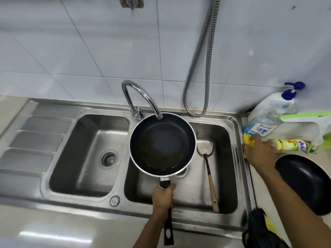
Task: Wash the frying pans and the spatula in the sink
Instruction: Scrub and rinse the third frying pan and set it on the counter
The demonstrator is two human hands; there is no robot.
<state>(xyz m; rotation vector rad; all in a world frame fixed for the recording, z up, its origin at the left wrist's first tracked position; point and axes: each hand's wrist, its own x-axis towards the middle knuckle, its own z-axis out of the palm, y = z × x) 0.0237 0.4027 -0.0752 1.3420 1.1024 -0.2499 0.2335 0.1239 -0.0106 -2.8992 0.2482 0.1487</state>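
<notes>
Left grip [163, 195] closed round the black handle of a round black non-stick frying pan with a pale rim [162, 144], held level above the right basin of the stainless-steel double sink [234, 158], under the curved chrome tap [141, 94]. Metal slotted spatula with a wooden handle [208, 169] lying in the right basin, just right of the pan. Right grip [258, 152] out on the bench [265, 199], fingers curled on a yellow sponge [248, 140] beside a clear blue-liquid bottle [259, 127]. Second black frying pan [308, 181] resting on the bench, near the right forearm.
</notes>
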